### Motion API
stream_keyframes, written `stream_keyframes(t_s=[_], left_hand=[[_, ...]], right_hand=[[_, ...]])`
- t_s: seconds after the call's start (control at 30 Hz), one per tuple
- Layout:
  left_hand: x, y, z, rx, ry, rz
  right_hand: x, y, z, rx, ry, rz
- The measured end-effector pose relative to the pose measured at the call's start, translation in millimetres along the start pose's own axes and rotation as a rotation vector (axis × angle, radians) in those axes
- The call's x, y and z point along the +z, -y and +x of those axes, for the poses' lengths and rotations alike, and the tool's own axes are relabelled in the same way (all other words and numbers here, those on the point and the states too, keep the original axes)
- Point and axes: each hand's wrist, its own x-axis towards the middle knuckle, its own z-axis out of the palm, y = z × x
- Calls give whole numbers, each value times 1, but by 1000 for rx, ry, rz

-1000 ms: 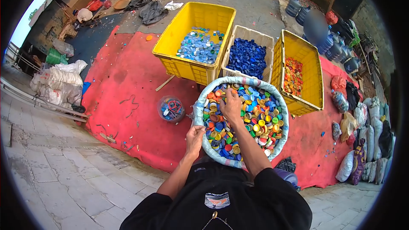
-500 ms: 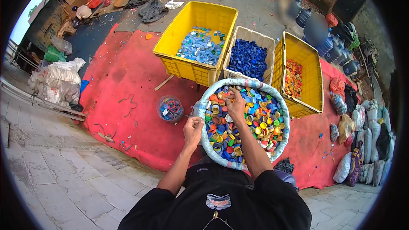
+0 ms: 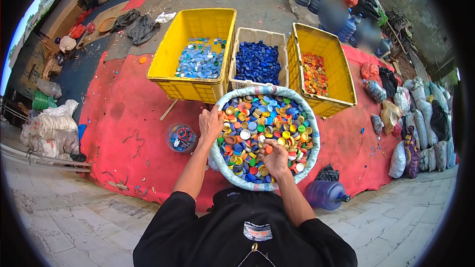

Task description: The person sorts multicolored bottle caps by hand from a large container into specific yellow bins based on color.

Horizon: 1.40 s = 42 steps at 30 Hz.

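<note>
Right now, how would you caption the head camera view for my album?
Left hand at the tub rim, right hand over mixed bottle caps, three crates of caps beyond.

mixed caps (image 3: 246, 134) in round basket (image 3: 315, 154); basket before crates (image 3: 259, 81); crates side by side

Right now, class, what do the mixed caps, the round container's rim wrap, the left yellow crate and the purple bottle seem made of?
Mixed caps: hard plastic, slight sheen; solid colours, moulded cup shapes.
Rim wrap: perhaps woven plastic or cloth, dull; wrinkled folds.
Left yellow crate: rigid moulded plastic, scuffed; ribbed walls.
Purple bottle: likely plastic, glossy; translucent tint, highlights.
</note>
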Motion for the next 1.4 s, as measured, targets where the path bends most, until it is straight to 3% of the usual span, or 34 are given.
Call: stream_keyframes(t_s=[0.2, 0.3, 0.4, 0.43, 0.53, 0.63, 0.67, 0.73, 0.87, 0.97, 1.1, 1.4], left_hand=[[8, 0, 6, -20, 25, 35], [3, 0, 5, -36, -41, -116], [-7, -3, 1, -306, -29, -667], [-18, -9, -2, -401, 17, -1086], [-60, -21, -18, -592, 90, -1798], [-72, -24, -42, -699, 58, -2035], [-74, -24, -50, -770, 64, -2113], [-60, -15, -66, -827, 73, -2172], [-42, -1, -100, -923, 76, -2185], [-50, -8, -115, -961, 39, -2127], [-55, -10, -126, -984, 15, -2065], [-41, -16, -125, -1019, 70, -1968]], right_hand=[[-3, -7, -10, -6, -48, -81], [4, -8, -8, -7, -63, -139], [7, -8, 1, -16, -79, -244], [6, -8, 8, -29, -68, -323], [19, -7, 30, -21, -56, -466], [38, -7, 61, -116, -51, -985], [38, -13, 77, -386, -16, -1318], [53, -15, 95, -405, -17, -1576], [52, -26, 134, -824, 216, -1840], [58, -29, 145, -772, 357, -1887], [72, -29, 143, -773, 395, -2048], [66, -35, 157, -657, 360, -2041]])
